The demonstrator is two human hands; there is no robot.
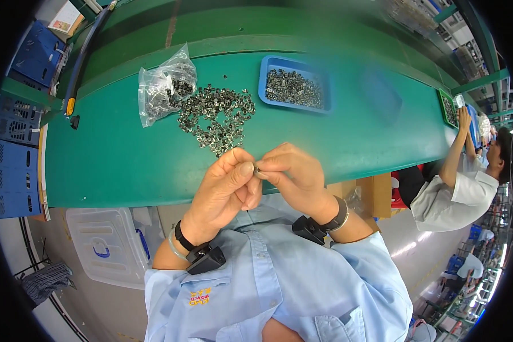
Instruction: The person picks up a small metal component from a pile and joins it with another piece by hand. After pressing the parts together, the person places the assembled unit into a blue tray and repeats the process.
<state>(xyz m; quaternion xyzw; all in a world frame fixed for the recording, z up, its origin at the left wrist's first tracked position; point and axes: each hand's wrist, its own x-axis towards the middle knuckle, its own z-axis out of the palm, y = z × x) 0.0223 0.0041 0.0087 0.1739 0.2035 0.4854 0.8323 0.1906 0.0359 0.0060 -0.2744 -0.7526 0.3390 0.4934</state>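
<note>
Close together over the table's near edge, both my hands pinch one small dark metal part [257, 170] between the fingertips. My left hand [228, 181] has thumb and forefinger pressed to it, the other fingers curled. My right hand [295, 171] meets it from the other side, also in a pinch. Fingers cover most of the part, so its exact shape is hidden. Just beyond lies a loose pile of small shiny metal pieces [219, 114]. Behind it to the left, a clear plastic bag [154, 97] holds more of them.
A blue tray [262, 85] of small metal pieces stands beyond my right hand on the green table [108, 159]. A green tray [442, 105] sits far right beside a seated co-worker [459, 191]. Blue crates [17, 176] stack at left; a lidded clear box [102, 245] stands below.
</note>
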